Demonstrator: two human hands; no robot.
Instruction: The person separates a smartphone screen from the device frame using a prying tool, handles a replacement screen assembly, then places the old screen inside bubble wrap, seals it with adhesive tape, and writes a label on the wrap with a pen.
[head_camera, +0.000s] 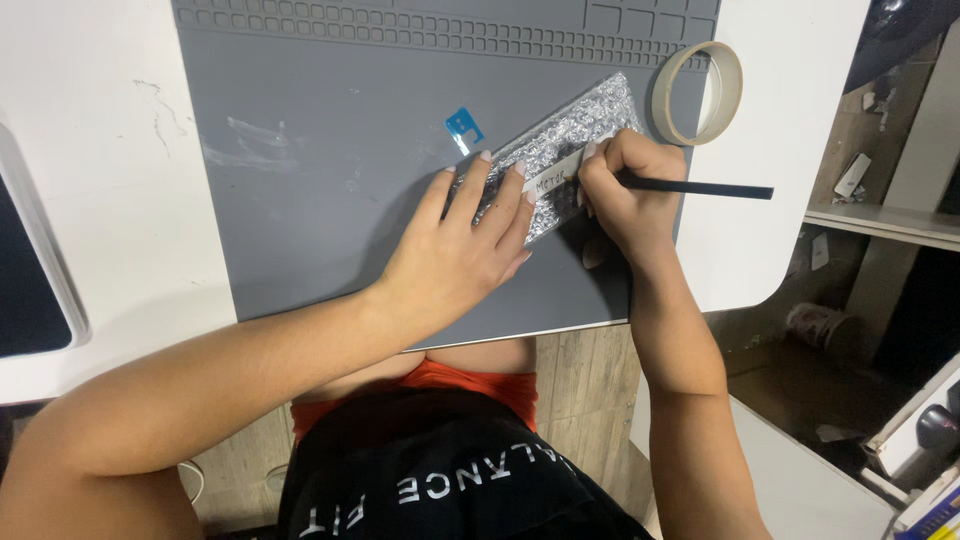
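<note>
Grey rubbery work mat (320, 220) covers most of the white table (90, 150) in front of you, seen from above. On the mat lies a small bubble-wrap packet (575, 140), silvery and lumpy, set at a slant with its far end pointing up and to the right. A pale strip of tape label (556, 177) runs across the packet, with handwriting on it.

Your left hand (455, 250) rests flat on the near end of the packet, fingers spread and straight, pressing it down against the mat rather than grasping it. Your right hand (625, 185) is curled closed around a slim black pen (700, 188), thumb and fingers pinched near its tip. The tip meets the label, and the pen's barrel sticks out to the right, past the mat's edge.

Just beyond your right hand, a roll of beige masking tape (698, 92) lies flat, half on the mat and half on the table. A small bright blue scrap (463, 127) sits on the mat just above your left fingertips, apart from the packet. Smudges of whitish residue (250, 145) mark the mat's left part.
</note>
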